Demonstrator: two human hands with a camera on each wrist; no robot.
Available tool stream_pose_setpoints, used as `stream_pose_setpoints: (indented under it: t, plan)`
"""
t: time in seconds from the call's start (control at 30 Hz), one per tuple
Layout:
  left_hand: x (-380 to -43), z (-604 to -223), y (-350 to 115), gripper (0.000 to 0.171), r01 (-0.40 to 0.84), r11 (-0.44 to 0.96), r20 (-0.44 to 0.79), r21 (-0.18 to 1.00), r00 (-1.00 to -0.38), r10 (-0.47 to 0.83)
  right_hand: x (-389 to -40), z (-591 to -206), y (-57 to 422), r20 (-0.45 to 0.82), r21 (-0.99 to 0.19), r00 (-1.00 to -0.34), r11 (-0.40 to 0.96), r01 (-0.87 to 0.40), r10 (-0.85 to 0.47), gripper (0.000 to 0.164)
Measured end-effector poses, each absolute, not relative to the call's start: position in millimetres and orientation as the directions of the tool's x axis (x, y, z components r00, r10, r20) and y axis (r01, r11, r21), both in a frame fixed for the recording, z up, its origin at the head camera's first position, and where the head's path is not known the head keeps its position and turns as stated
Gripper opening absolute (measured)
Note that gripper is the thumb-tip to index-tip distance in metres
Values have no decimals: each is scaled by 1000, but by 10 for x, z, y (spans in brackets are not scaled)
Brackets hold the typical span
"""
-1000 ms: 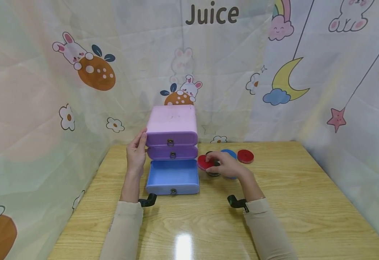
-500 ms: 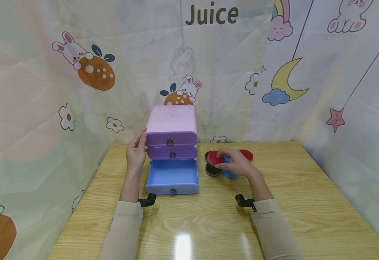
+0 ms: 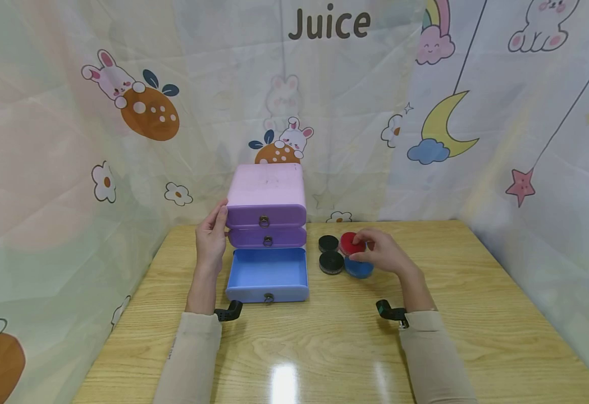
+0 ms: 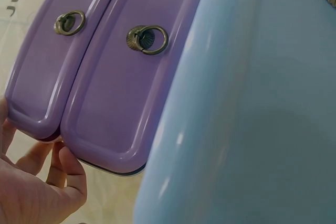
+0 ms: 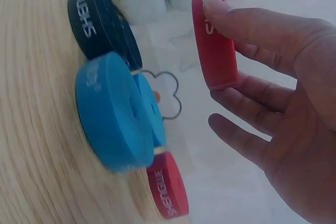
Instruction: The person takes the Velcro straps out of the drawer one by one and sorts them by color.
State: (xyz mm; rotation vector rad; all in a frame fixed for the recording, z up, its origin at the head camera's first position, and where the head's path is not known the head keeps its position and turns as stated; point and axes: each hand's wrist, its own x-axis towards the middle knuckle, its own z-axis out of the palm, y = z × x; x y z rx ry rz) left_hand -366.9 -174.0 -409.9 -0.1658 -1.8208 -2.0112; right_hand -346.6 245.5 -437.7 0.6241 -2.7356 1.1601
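Observation:
My left hand [image 3: 210, 240] holds the left side of the drawer cabinet [image 3: 266, 185], fingers bent at the corners of its two purple drawers [image 4: 113, 77]. Below them the blue bottom drawer [image 3: 268, 294] is pulled out, with a bare inside. Between thumb and fingers my right hand [image 3: 384, 253] pinches a red tape roll [image 5: 216, 51], raised above the others. Beneath it on the table stand blue tape rolls [image 5: 113, 114], one behind the other. A second red tape roll [image 5: 168, 184] lies behind these, hidden by my hand in the head view.
Two black tape rolls [image 3: 331, 262] lie between the cabinet and the blue ones. The wooden table [image 3: 324, 342] ends at a printed cloth backdrop [image 3: 355, 140] at the back. Ring pulls [image 4: 147, 39] stick out from the drawer fronts.
My right hand has moved right with the red tape roll, from beside the cabinet, past the black rolls, to over the blue ones. The left hand and the cabinet have stayed still.

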Motion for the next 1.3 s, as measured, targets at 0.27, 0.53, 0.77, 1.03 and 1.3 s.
stream_pose_setpoints:
  t: [0.27,0.53,0.77,1.03,1.3]
  plan:
    - [-3663,-4096,-1736,45,393,-44,374,919,-900,-225,-3459,-4405,2666,204,-668,-940,663,-338,-273,32]
    - [-3648,-4079,-1728,40,390,-35,372,920,-899,-232,-3444,-4453,2847,166,-636,-955,714,-294,-245,31]
    - [-3660,-4093,-1733,43,381,-12,367,925,-900,-235,-3441,-4481,2910,154,-634,-961,723,-274,-229,29]
    - [-3659,-4096,-1741,43,376,-13,362,927,-901,-237,-3426,-4520,2978,122,-630,-976,746,-216,-179,31]
    - [-3663,-4092,-1736,42,377,-14,362,926,-900,-243,-3417,-4549,3092,126,-613,-979,763,-204,-160,34]
